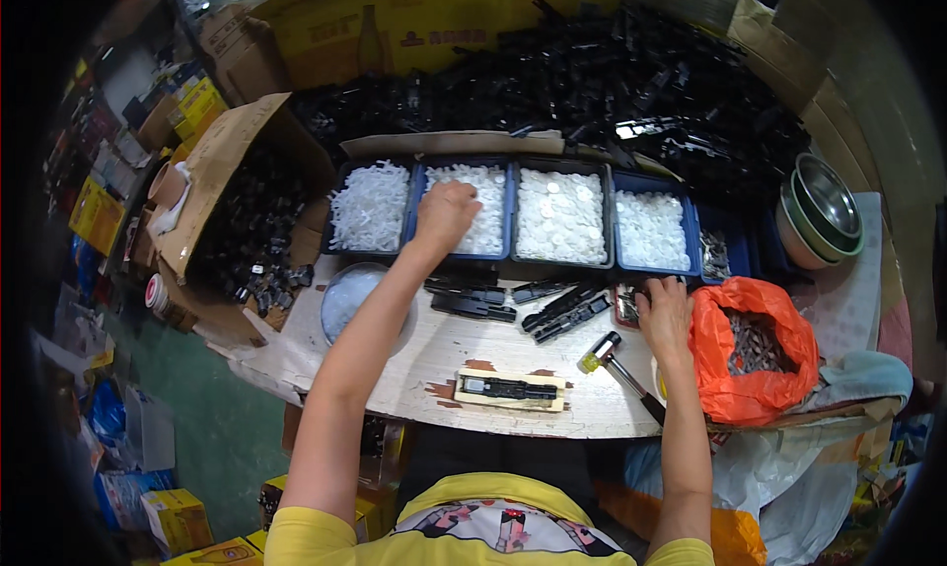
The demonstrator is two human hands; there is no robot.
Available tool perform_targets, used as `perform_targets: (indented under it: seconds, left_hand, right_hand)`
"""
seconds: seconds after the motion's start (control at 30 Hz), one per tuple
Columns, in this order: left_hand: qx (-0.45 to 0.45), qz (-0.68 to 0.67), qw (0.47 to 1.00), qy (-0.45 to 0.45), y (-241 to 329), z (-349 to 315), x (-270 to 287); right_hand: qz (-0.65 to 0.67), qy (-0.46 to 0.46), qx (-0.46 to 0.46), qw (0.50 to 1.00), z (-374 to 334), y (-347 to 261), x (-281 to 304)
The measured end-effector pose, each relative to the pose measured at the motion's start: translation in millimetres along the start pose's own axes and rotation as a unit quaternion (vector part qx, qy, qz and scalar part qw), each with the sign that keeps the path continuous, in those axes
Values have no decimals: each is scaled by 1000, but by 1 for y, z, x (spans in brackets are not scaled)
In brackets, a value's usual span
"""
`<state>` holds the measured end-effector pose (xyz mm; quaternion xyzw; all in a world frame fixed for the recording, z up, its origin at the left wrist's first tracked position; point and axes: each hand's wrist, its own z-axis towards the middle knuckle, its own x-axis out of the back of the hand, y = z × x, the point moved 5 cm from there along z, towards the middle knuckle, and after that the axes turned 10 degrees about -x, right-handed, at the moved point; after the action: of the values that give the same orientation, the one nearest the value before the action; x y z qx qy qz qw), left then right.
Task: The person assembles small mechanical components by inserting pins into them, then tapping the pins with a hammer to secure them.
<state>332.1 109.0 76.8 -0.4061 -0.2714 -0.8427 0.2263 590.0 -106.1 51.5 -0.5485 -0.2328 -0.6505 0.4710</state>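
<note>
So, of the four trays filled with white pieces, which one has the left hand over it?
The second tray from the left: the left hand is over its white pieces. The other three have no hand over theirs.

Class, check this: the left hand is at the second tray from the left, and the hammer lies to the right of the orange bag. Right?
Not quite: the head view shows the hammer left of the orange bag. The left hand is indeed at that tray.
</note>
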Motion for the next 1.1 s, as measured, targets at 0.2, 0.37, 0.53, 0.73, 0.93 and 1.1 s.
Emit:
perform_targets:
  seconds: [0.2, 0.37, 0.53, 0.73, 0.93, 1.1]
  left_hand:
    - [74, -174, 980, 59, -21, -2, 9]
    - [189, -369, 907, 70, -34, -8, 10]
    - [234, -436, 867, 62, -45, -14, 3]
    - [91, -161, 982, 50, -32, -2, 6]
    - [66, 4, 996, -51, -4, 12, -14]
    - [85, -18, 996, -13, -16, 14, -5]
  right_hand:
    - [-62, -24, 15, 998, 7, -1, -17]
    - [-45, -2, 40, 998, 3, -6, -9]
    - [-3, 19, 53, 998, -1, 1, -10]
    - [62, 15, 36, 997, -6, 6, -4]
    - [84, 20, 35, 996, -12, 5, 2]
    - [99, 32, 35, 994, -14, 8, 2]
